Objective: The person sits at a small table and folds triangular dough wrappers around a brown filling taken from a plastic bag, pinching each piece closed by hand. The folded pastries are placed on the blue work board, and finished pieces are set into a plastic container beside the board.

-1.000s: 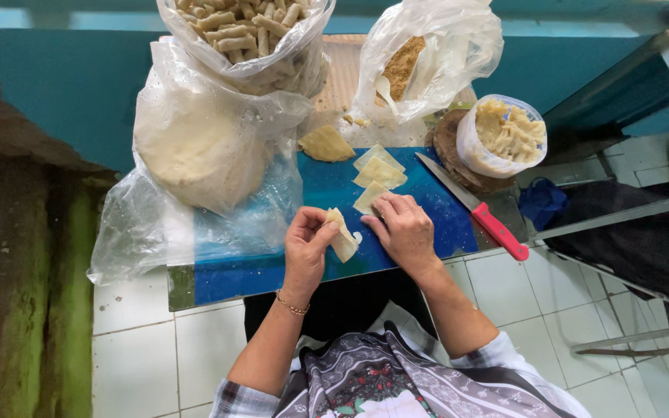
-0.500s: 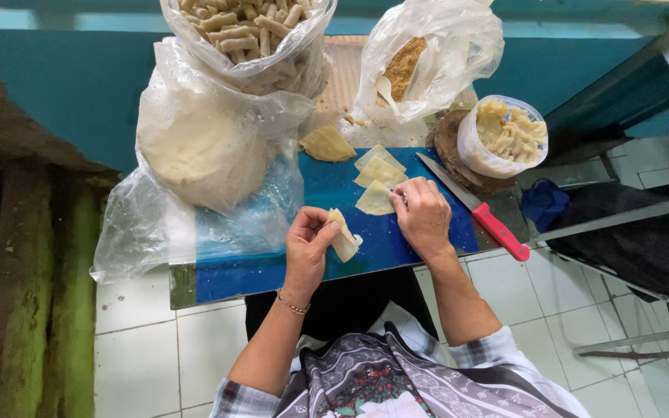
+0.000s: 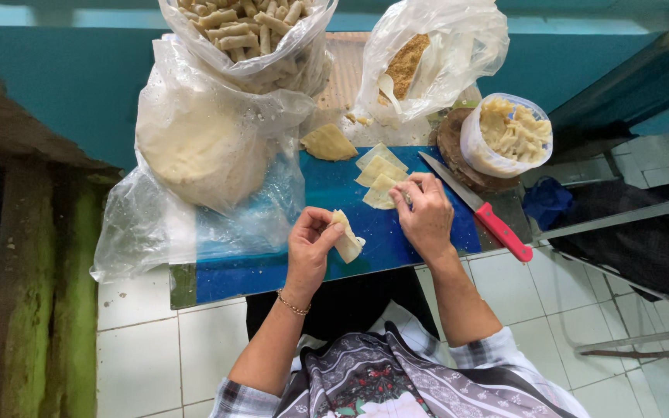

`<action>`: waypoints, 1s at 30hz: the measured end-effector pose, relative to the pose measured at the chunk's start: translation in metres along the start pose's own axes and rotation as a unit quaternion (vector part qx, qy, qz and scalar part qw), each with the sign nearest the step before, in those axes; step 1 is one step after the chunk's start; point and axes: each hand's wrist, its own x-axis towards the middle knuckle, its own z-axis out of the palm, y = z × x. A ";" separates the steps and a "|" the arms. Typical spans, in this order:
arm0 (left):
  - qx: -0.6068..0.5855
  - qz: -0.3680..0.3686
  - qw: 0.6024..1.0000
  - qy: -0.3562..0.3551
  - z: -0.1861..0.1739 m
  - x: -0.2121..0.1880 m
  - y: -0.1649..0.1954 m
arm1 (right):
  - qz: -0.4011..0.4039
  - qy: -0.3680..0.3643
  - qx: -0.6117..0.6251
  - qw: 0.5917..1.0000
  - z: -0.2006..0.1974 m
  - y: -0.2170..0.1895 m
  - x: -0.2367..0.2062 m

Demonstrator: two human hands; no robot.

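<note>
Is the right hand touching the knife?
Apart. The head view shows blue board between the right hand and the knife; the hand rests on the cut wrappers instead.

Left hand (image 3: 309, 246) pinches folded wrapper (image 3: 347, 238) — right hand (image 3: 426, 214) touches wrapper pile (image 3: 379, 175).

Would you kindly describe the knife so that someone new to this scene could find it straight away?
Start at the blue cutting board in the middle, and go to its right-hand edge, just beyond the right hand. The knife lies there slantwise, blade pointing up towards the plastic tub of filling. Its bright red handle sets it apart from the pale wrappers and clear bags around it.
</note>
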 end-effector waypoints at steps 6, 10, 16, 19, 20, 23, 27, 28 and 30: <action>0.048 0.014 0.999 -0.009 0.002 0.001 -0.001 | 0.052 -0.162 0.343 0.924 -0.006 -0.040 -0.025; 0.087 0.021 0.996 -0.010 0.003 0.001 -0.005 | 0.008 -0.121 0.318 0.940 0.005 -0.047 -0.045; 0.100 0.031 0.994 -0.031 0.004 0.000 -0.007 | 0.193 -0.155 0.477 0.843 0.024 -0.009 -0.054; 0.080 0.015 0.997 -0.013 0.004 0.000 -0.005 | 0.290 -0.165 0.589 0.736 0.027 0.009 -0.056; 0.074 0.009 0.997 -0.005 0.004 0.000 -0.004 | 0.316 -0.164 0.622 0.698 0.027 0.013 -0.055; 0.063 0.012 0.998 0.003 0.004 0.000 -0.001 | 0.334 -0.159 0.660 0.654 0.020 0.022 -0.049; 0.052 0.010 0.999 0.005 0.006 -0.001 0.003 | 0.257 -0.073 0.523 0.809 -0.007 0.028 -0.028; 0.049 0.010 0.999 0.006 0.006 0.000 0.004 | 0.213 -0.037 0.473 0.854 -0.016 0.027 -0.023; 0.047 0.010 0.999 0.008 0.008 -0.001 0.005 | 0.087 0.009 0.304 0.949 -0.030 0.021 -0.017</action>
